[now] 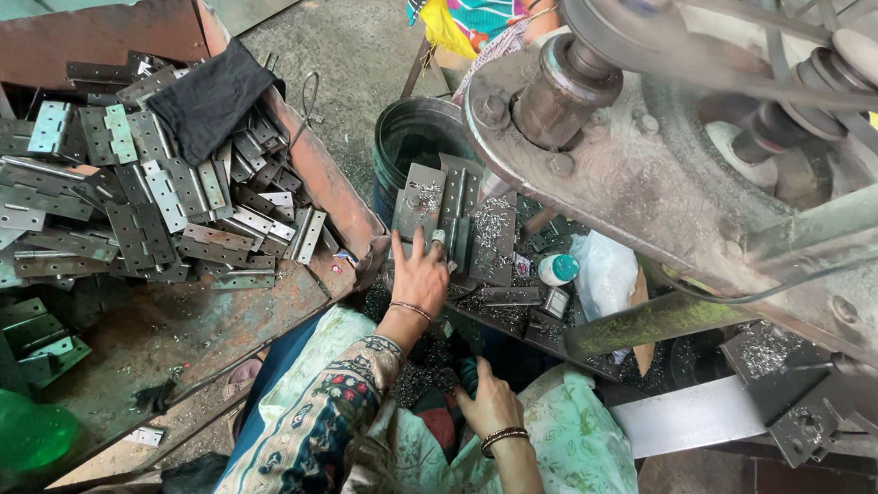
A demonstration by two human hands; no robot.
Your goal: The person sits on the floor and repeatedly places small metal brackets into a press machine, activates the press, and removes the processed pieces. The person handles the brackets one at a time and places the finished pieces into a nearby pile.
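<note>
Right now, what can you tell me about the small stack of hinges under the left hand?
The stack of hinges is a loose pile of flat, dull grey metal leaves with screw holes, lying on the work surface under the machine's arm, beside a dark bucket. Bright metal shavings are scattered over the leaves. They lie flat and overlapping, long sides running away from the person. The left hand rests on the pile's near edge, fingers spread on top.

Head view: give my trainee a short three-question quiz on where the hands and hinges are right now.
1. True or false: the left hand rests on grey hinge plates beside the machine.
2. Where is the right hand?
3. What lies on the hinge pile in the rusty tray? A) black cloth B) hammer

Key: 1 true; 2 low in the lap, apart from the plates; 3 A.
</note>
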